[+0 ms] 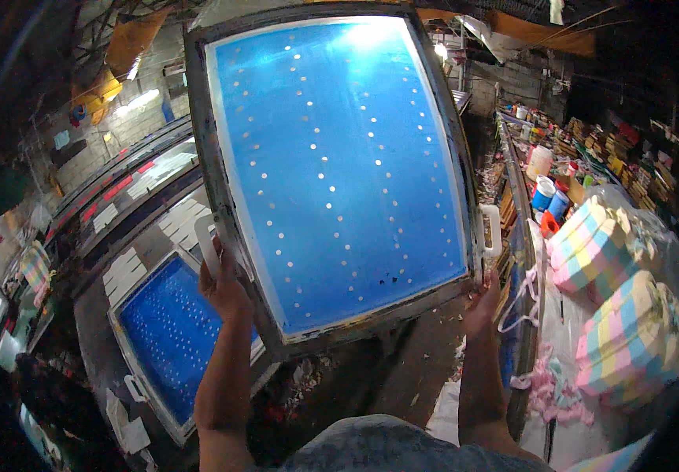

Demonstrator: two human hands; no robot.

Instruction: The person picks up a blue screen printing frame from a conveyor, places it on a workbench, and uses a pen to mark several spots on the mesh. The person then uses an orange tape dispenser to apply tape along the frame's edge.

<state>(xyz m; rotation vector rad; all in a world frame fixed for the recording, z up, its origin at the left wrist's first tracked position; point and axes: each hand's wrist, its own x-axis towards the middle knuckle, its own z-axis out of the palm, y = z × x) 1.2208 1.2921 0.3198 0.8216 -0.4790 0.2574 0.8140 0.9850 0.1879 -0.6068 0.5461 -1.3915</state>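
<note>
While the big screen [347, 169] was held up near, kinda tilted, a second screen [168, 338] lay left and striped bundles [630, 342] sat right. The left hand [231, 289] and right hand [482, 305] had fingers curled round the big one's left and right edges, some fingertips hidden.

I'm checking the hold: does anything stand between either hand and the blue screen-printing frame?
Nothing visible does: the left hand holds the screen-printing frame at its left handle, the right hand just below its right handle.
</note>
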